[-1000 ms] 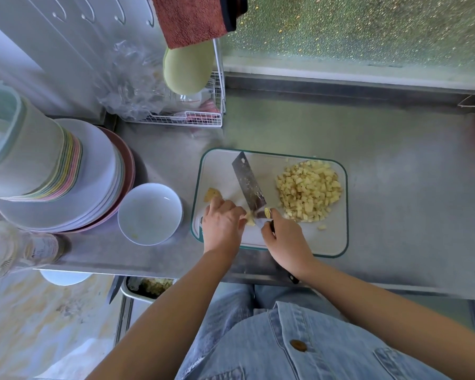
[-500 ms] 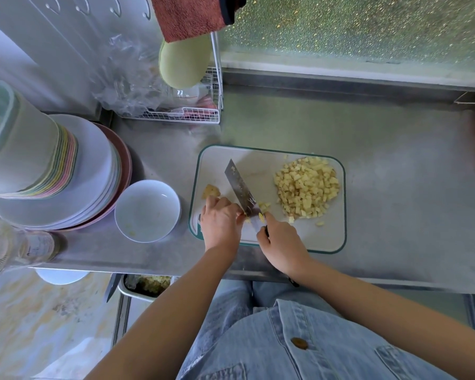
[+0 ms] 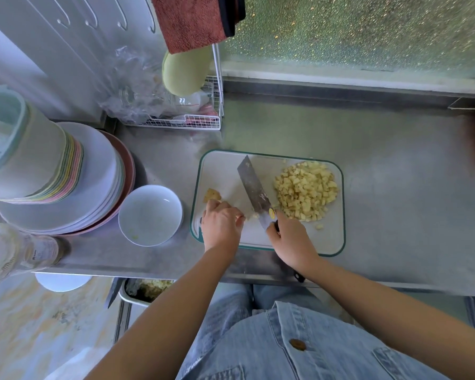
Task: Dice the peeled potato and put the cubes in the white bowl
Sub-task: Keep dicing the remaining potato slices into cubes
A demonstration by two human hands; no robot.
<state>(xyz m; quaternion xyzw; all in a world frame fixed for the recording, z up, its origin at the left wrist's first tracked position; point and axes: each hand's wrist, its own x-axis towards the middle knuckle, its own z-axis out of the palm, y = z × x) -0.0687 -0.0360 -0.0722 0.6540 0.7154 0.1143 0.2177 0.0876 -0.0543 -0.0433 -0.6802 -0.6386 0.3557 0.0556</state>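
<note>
Knife [image 3: 254, 192] edged right in R grip [image 3: 291, 241]; L grip [image 3: 221, 223] pinches potato bit [image 3: 254, 215]

Steel counter [image 3: 395, 187]: board [image 3: 222, 171], white bowl [image 3: 148, 212], plates [image 3: 102, 165]

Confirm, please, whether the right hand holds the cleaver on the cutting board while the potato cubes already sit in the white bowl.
Not quite: the head view shows the potato cubes heaped on the cutting board, right of the cleaver; the white bowl holds none. The right hand does hold the cleaver.

Left hand [image 3: 221, 223] curled over potato piece [image 3: 254, 216]; right hand [image 3: 291, 239] gripping knife [image 3: 254, 187].
</note>
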